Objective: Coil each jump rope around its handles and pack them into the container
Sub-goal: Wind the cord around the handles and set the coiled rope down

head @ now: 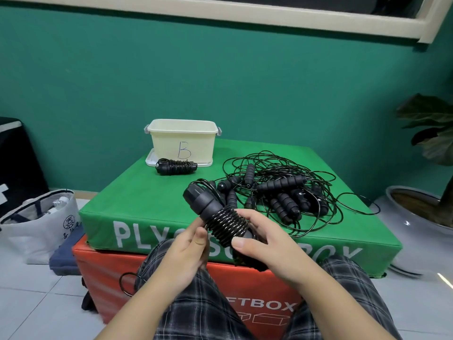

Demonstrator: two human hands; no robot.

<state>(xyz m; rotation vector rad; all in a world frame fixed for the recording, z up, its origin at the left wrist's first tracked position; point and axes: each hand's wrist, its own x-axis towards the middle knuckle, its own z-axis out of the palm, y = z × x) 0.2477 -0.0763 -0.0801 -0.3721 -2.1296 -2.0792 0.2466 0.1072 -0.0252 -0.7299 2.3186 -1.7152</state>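
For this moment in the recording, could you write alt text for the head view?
Both hands, left hand and right hand, hold a jump rope coiled round its handles. Beyond, on a green box, are a cream container, one coiled rope and a tangled pile.

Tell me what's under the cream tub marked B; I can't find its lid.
A flat white lid lies under the tub, its edge sticking out on the left and front. A coiled jump rope hides part of the front edge.
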